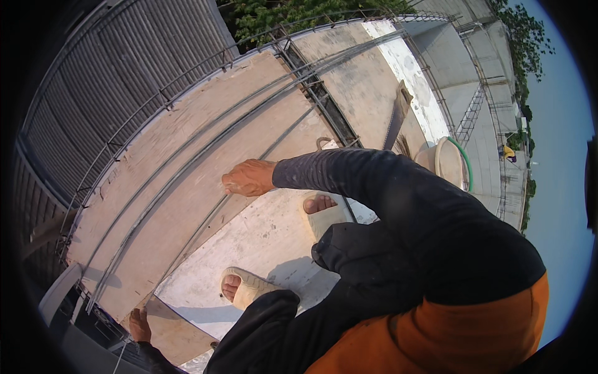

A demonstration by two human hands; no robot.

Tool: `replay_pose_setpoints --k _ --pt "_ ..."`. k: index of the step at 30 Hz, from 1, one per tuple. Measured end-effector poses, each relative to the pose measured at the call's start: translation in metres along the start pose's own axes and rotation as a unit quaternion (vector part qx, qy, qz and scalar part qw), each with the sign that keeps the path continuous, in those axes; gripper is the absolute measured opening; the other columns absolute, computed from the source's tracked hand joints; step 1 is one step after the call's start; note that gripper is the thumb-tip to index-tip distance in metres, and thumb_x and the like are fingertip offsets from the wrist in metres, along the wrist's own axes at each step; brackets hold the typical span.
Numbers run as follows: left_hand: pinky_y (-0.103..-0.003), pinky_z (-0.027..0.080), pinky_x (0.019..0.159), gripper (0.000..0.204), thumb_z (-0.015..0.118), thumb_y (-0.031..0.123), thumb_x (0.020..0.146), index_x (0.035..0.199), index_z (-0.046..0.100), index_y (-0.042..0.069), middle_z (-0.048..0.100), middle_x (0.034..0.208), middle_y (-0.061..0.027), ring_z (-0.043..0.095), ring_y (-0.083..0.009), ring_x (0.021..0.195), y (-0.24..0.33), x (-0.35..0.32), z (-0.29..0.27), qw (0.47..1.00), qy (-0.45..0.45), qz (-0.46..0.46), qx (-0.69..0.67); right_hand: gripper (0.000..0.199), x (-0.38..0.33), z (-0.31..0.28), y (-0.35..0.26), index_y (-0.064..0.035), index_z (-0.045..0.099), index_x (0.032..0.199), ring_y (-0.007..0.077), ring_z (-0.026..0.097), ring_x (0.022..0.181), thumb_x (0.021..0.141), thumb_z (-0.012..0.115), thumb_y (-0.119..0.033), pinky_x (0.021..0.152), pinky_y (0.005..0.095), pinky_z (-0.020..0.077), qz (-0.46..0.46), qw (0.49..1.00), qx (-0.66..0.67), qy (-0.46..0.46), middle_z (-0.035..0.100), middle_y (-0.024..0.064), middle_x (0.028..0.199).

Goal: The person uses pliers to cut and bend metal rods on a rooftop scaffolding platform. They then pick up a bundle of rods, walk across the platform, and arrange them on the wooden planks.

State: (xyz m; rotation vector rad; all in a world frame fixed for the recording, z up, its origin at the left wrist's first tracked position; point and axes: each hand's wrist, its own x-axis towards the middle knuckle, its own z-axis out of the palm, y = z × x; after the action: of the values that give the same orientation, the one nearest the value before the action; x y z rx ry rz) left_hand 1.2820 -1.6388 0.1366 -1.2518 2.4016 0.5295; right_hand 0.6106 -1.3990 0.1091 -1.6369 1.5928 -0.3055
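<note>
My right hand (249,177), at the end of a dark sleeve, is closed above a tan plywood sheet (205,168). A thin steel bar (202,227) runs below it; whether the fingers hold the bar or something small is hidden. At the lower left, my left hand (140,324) is bent around the plywood's near corner, close to that bar's end; part of its palm is hidden. My feet, in pale sandals (249,287), stand on a white-smeared panel (249,240) beside the plywood.
Long steel bars (187,149) lie across the plywood toward a rebar-filled slot (324,106). A handsaw (397,115) and a bucket (448,162) with a green rim are on the right. Rebar rails the outer edge, beyond which lies a corrugated roof (131,62). A distant person (507,153) wears yellow.
</note>
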Motion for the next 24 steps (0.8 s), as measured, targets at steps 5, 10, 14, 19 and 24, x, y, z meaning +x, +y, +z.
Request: replay_pose_setpoints --k 5,10,14,19,24 --pt "-0.054 0.044 0.080 0.035 0.056 0.031 0.105 0.097 0.057 -0.003 0.060 0.094 -0.0264 0.058 -0.0473 0.092 0.003 0.010 -0.011 1.000 0.015 -0.008 0.023 0.041 -0.001 0.003 0.005 -0.0029 0.062 0.109 0.0411 0.067 0.092 0.107 0.050 -0.042 0.083 0.0532 0.0508 -0.006 1.000 0.005 0.024 0.069 0.0214 0.093" --pt "-0.053 0.043 0.080 0.035 0.055 0.031 0.106 0.098 0.056 -0.003 0.058 0.093 -0.0263 0.056 -0.0475 0.090 -0.008 0.026 -0.013 0.999 0.019 0.018 0.027 0.041 0.007 -0.006 -0.001 -0.0033 0.063 0.117 0.0425 0.067 0.100 0.107 0.050 -0.040 0.088 0.0537 0.0509 0.021 1.000 0.018 0.012 0.069 0.0235 0.103" --pt "-0.051 0.042 0.076 0.035 0.058 0.029 0.105 0.092 0.054 -0.003 0.055 0.086 -0.0237 0.054 -0.0432 0.083 -0.022 0.039 -0.013 0.999 0.032 0.027 -0.005 0.040 0.010 -0.002 0.004 -0.0033 0.063 0.120 0.0433 0.066 0.104 0.107 0.050 -0.039 0.090 0.0542 0.0503 -0.004 0.999 0.000 0.036 0.069 0.0248 0.106" --pt "-0.048 0.043 0.072 0.039 0.065 0.033 0.101 0.088 0.058 -0.003 0.059 0.085 -0.0207 0.054 -0.0394 0.077 -0.001 0.034 -0.044 0.994 0.018 -0.089 -0.063 0.041 0.006 -0.014 -0.004 -0.0039 0.063 0.117 0.0433 0.067 0.100 0.107 0.049 -0.041 0.090 0.0537 0.0502 0.036 0.999 0.035 0.011 0.069 0.0240 0.104" --pt "-0.044 0.045 0.072 0.038 0.069 0.034 0.099 0.093 0.062 -0.003 0.060 0.084 -0.0179 0.055 -0.0332 0.075 -0.008 0.028 -0.049 0.989 0.122 -0.048 -0.066 0.042 0.005 -0.027 -0.007 -0.0044 0.064 0.115 0.0417 0.067 0.099 0.107 0.050 -0.043 0.088 0.0528 0.0505 0.059 0.998 0.036 0.000 0.070 0.0228 0.101"
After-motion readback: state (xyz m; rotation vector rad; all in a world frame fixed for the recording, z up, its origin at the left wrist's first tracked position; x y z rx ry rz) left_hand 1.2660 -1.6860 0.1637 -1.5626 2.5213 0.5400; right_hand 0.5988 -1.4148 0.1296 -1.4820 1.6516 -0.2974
